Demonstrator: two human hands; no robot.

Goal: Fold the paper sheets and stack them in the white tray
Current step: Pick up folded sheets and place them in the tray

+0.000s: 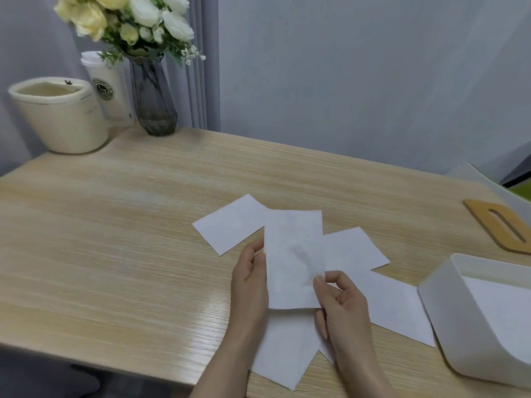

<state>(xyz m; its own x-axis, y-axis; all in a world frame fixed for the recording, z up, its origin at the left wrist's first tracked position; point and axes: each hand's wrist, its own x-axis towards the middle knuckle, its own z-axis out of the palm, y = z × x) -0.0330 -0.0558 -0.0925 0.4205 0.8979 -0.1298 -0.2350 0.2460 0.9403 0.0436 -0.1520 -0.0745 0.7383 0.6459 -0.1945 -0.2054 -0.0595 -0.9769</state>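
Both of my hands hold one white paper sheet (293, 254) upright above the wooden table. My left hand (250, 285) grips its left edge. My right hand (340, 303) pinches its lower right edge. Several other white sheets lie flat on the table under and around it: one to the far left (230, 224), one to the right (353, 248), one near the tray (399, 308), one by the front edge (287, 349). The white tray (448, 320) stands at the right with white paper (500, 303) inside it.
At the back left stand a cream bin (60, 116), a white cup (109, 90) and a glass vase of flowers (153, 96). A wooden lid with a slot (500, 225) lies at the far right. The table's front edge (100, 366) runs close below my hands.
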